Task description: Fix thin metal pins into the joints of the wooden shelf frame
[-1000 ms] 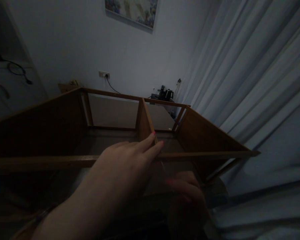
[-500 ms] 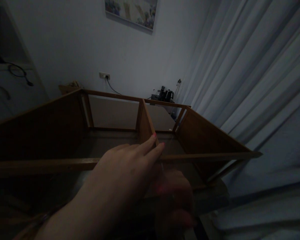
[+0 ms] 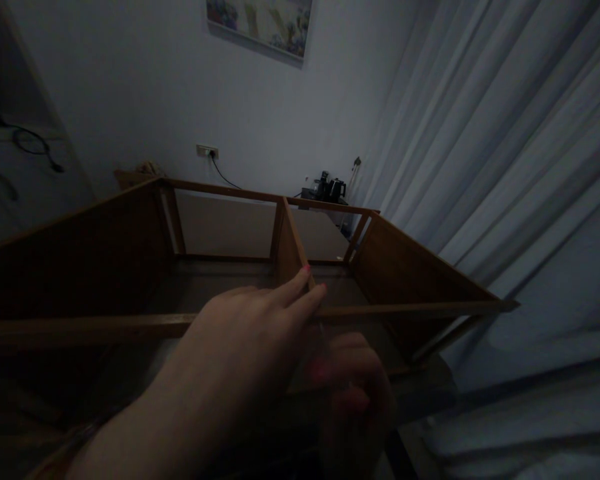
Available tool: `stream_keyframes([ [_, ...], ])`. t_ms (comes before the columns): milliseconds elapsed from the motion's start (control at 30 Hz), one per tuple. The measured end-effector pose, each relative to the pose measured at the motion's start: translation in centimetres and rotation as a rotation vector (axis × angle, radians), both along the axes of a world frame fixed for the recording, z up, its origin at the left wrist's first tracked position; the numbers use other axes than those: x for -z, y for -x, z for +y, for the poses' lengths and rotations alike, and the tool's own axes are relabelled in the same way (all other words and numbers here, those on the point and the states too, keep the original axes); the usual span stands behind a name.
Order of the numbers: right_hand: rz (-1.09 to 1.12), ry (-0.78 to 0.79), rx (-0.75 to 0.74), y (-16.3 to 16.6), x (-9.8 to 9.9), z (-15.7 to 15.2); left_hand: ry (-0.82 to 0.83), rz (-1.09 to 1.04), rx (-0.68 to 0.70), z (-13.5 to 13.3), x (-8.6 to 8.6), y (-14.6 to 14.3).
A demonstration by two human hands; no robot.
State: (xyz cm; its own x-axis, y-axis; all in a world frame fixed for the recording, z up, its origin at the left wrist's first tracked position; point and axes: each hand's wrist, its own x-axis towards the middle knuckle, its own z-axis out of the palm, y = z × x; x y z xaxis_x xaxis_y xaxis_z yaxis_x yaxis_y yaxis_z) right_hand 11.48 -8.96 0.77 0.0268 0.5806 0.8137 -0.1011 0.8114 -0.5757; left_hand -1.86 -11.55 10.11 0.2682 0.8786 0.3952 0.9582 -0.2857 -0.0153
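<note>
Your left hand (image 3: 250,333) rests flat, fingers extended, on the middle divider (image 3: 291,247) of a wooden shelf frame (image 3: 410,267) lying on its back at centre. Your right hand (image 3: 353,383), near and below, is curled; its grip is too dark to tell. Leaning could crack the thin divider. Curtains (image 3: 505,167) hang right; a white wall (image 3: 180,87) stands far.

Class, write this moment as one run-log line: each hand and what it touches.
left hand: fingertips on wooden frame at centre divider | right hand: below rail, grip unclear | light: dim
</note>
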Motion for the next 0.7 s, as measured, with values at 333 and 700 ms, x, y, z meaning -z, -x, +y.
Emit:
stream_keyframes([
  [333,0.015,0.156,-0.014,-0.7,0.9,-0.3,0.034,-0.078,0.056,0.1,-0.1,0.6],
  [700,-0.023,0.272,-0.338,-2.1,-1.0,-0.2,-0.025,-0.084,0.083,0.3,0.0,0.6],
])
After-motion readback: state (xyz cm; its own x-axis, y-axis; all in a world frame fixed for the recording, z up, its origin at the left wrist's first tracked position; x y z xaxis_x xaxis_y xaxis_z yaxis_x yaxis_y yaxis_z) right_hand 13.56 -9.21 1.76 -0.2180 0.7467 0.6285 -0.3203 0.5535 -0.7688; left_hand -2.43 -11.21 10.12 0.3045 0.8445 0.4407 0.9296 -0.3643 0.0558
